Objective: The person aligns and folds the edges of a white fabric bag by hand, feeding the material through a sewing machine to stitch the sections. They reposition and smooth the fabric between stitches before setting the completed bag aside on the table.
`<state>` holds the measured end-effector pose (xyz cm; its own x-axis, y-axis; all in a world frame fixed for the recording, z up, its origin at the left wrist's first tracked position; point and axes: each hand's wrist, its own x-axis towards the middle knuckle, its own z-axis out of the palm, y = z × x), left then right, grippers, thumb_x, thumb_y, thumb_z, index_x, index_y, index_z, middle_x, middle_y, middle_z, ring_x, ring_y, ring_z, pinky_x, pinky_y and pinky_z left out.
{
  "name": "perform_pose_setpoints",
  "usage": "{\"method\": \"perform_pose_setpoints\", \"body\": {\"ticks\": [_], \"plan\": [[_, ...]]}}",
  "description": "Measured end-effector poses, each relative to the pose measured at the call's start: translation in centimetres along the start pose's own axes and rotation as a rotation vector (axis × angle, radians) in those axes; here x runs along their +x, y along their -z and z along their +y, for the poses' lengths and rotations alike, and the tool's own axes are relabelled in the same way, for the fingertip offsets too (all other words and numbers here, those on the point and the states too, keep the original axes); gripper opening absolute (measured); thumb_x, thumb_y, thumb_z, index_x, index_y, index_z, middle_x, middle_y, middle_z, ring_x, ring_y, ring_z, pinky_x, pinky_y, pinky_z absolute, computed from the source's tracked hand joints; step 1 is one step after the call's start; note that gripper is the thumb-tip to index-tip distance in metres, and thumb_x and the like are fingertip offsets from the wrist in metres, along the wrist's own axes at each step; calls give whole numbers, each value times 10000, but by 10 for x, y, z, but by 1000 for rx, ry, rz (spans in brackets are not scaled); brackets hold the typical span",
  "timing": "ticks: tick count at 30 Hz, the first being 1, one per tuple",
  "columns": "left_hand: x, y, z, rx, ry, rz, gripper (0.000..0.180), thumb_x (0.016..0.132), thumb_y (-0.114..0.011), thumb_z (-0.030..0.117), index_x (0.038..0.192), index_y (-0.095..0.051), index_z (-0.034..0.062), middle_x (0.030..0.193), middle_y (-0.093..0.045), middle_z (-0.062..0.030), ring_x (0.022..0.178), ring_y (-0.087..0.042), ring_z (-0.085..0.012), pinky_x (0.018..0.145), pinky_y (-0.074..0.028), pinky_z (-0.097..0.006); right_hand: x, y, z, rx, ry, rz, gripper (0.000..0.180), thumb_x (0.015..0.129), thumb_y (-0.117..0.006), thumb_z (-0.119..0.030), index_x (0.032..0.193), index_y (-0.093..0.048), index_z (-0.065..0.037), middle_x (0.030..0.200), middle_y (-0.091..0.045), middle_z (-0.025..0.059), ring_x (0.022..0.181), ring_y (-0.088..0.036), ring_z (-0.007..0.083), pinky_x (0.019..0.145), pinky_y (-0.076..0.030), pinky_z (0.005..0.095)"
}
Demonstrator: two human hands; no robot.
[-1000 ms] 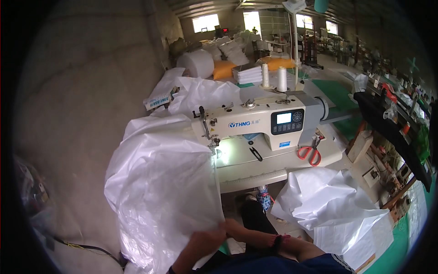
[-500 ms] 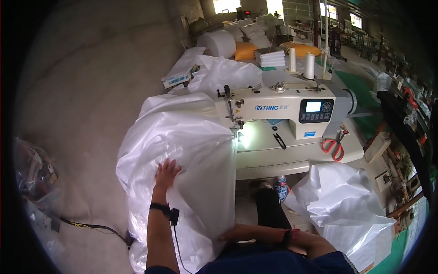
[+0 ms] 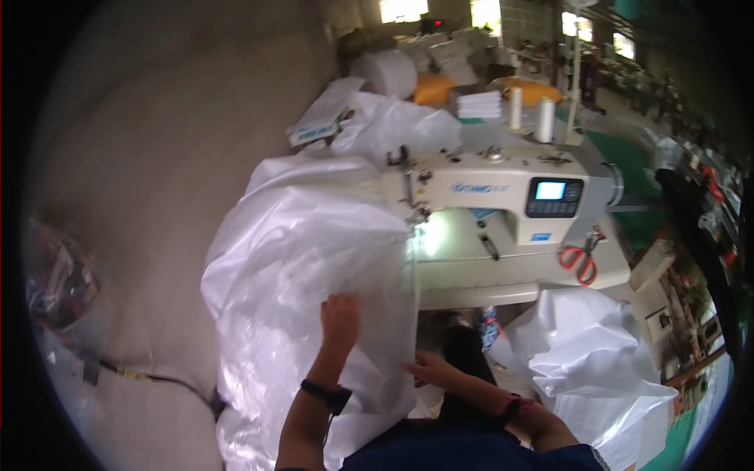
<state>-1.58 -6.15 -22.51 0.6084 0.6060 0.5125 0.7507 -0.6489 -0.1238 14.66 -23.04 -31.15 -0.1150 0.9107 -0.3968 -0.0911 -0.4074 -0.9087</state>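
Observation:
A large sheet of glossy white plastic-like material (image 3: 275, 259) spreads in folds over the left of the sewing machine (image 3: 471, 188) and down to my lap. Its right edge runs up to the lit needle area. My left hand (image 3: 340, 320) is on the middle of the sheet, its fingers curled into the material, somewhat blurred. Lower and to the right, my right hand (image 3: 428, 367) pinches the sheet's right edge near my lap. Both wrists wear dark bands.
Red-handled scissors (image 3: 580, 263) and small black thread snips (image 3: 489, 246) lie on the machine bed. Another white sheet heap (image 3: 589, 353) hangs at the right. Thread cones (image 3: 545, 119) stand behind the machine. A dark cable (image 3: 169, 381) crosses the floor at left.
My left hand has moved right and nearer to me, its spread fingers now curled. My right hand has risen slightly into view at the sheet's edge. The whole view has shifted a little.

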Motion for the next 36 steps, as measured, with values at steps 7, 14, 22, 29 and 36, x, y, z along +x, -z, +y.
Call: {"method": "perform_pose_setpoints", "body": {"ticks": [7,14,22,29,36], "plan": [[-1,36,23,-482,139,-290,137,817,-532,157,789,-579,31,721,-578,-114,719,-599,-310,669,-457,-462,-2,-18,-69,-724,643,837,452,889,-570,-314,1184,-458,9,965,-612,175,765,-634,259,700,-507,376],[-3,90,33,-969,436,-763,231,857,-584,261,826,-639,39,751,-653,-151,724,-656,-308,667,-517,-390,61,-11,-98,706,146,103,424,893,-551,-394,1075,-592,-13,821,-583,51,698,-549,127,666,-479,308],[0,42,-56,-555,96,-273,486,852,-608,378,1213,-535,61,1243,-512,-184,1168,-476,-332,972,-399,-410,24,-50,-6,-252,233,-750,381,887,-540,-402,1136,-623,-126,1198,-584,58,820,-558,104,655,-448,278],[-4,-39,-194,-140,324,-292,536,891,-528,372,1337,-423,94,1349,-460,-141,1274,-394,-321,1035,-364,-396,-25,-9,13,-315,7,-1031,423,886,-550,-450,1048,-630,-67,1037,-638,57,892,-641,224,719,-511,283],[33,-31,-116,-34,281,-384,610,887,-496,458,1358,-407,83,1405,-406,-129,1293,-381,-309,1009,-308,-574,-17,12,1,-557,17,419,527,845,-623,-439,1091,-586,25,1004,-648,167,888,-639,246,768,-500,347]]}}
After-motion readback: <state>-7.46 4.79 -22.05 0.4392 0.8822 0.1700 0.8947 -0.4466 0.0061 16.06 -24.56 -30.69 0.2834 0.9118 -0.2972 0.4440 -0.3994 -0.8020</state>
